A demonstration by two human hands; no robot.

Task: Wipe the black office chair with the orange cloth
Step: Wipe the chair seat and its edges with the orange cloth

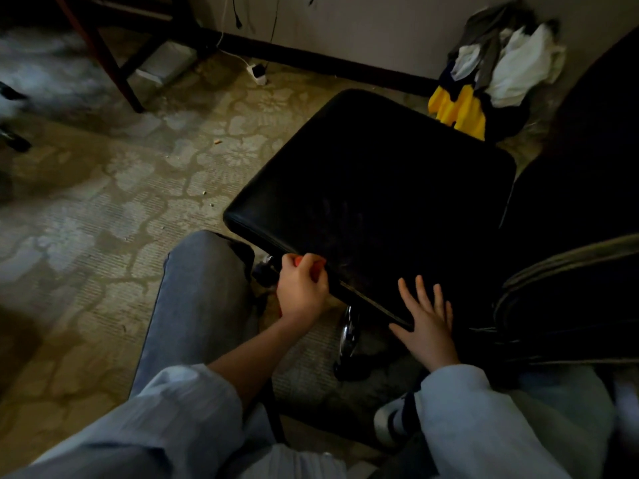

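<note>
The black office chair's seat (377, 181) fills the middle of the view, its backrest rising dark at the right. My left hand (301, 288) is curled round the orange cloth (316, 266) and holds it against the seat's near edge; only small bits of orange show between the fingers. My right hand (427, 321) lies flat with spread fingers on the near corner of the seat, to the right of the left hand. The chair's chrome column (348, 331) shows below the seat between my hands.
A patterned carpet (114, 216) covers the floor to the left. My knee in jeans (200, 288) is beside the seat's left corner. A pile of clothes with yellow fabric (460, 110) lies against the far wall. A wooden table leg (107, 63) and a power strip (258, 73) stand far left.
</note>
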